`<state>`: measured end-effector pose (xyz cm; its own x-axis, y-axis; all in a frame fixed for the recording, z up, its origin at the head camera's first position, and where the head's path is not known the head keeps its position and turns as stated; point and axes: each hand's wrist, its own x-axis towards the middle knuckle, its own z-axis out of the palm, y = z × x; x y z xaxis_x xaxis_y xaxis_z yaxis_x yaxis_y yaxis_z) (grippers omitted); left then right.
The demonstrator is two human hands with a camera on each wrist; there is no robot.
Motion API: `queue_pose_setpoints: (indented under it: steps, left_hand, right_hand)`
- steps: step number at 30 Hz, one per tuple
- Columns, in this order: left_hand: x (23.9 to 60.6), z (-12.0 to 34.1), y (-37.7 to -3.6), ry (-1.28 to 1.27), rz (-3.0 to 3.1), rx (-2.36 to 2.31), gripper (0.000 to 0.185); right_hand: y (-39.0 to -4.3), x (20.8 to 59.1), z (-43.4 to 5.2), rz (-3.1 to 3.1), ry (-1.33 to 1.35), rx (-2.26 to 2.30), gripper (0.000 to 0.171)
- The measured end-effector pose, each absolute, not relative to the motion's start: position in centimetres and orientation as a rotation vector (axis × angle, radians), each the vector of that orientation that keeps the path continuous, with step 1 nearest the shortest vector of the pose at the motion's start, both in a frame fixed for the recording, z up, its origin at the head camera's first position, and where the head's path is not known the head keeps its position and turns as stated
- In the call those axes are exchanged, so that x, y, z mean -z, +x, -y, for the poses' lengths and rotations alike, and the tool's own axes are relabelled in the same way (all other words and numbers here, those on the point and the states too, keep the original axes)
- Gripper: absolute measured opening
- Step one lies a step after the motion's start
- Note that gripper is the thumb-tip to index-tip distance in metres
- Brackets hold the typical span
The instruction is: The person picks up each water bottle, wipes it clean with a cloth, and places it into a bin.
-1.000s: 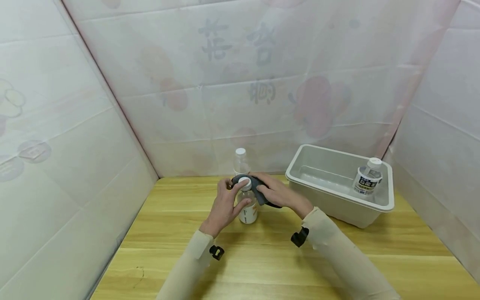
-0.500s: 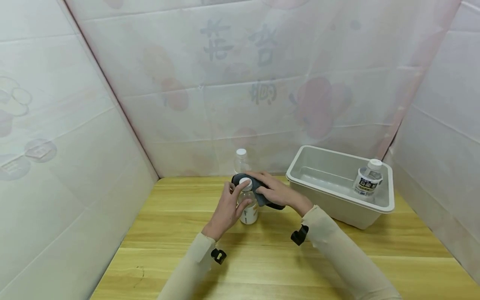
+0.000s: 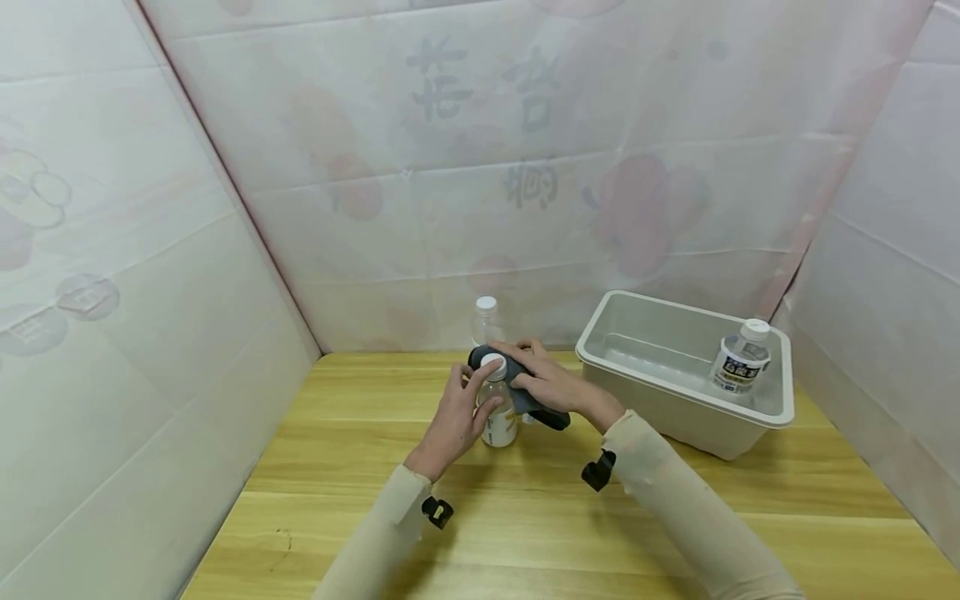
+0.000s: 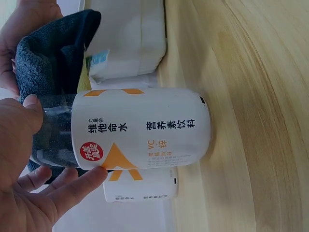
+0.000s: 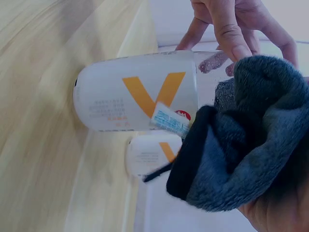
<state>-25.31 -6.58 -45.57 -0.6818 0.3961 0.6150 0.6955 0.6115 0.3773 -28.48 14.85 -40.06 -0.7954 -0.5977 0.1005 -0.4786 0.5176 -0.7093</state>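
Observation:
A small clear bottle point(image 3: 498, 425) with a white cap and a white-and-orange label point(image 4: 145, 128) stands upright on the wooden table point(image 3: 525, 517). My left hand point(image 3: 480, 392) grips its upper part from the left, thumb and fingers point(image 4: 72, 181) curled round it. My right hand point(image 3: 536, 371) holds a dark grey cloth point(image 3: 528, 402) and presses it against the bottle's neck and shoulder from the right. In the right wrist view the cloth point(image 5: 241, 145) is bunched beside the bottle point(image 5: 140, 92), with the left hand's fingers point(image 5: 227, 29) on the far side.
A second capped bottle point(image 3: 486, 321) stands just behind, near the back wall. A white plastic bin point(image 3: 675, 392) sits at the right with one dark-labelled bottle point(image 3: 741, 358) inside. Fabric-lined walls close in the table on three sides.
The right hand has shifted the cloth slightly on the bottle's neck and its loose end hangs a little lower. The left hand keeps its hold and the bottle stays in place.

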Motion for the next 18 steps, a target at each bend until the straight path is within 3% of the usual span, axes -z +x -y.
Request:
queue_pose_setpoints:
  steps: [18]
  left_hand:
    - [45.49,6.58,-25.25,-0.861,2.352,0.83,0.059]
  right_hand:
    - [-28.56,40.81,-14.5,-2.589,-0.874,1.1,0.068]
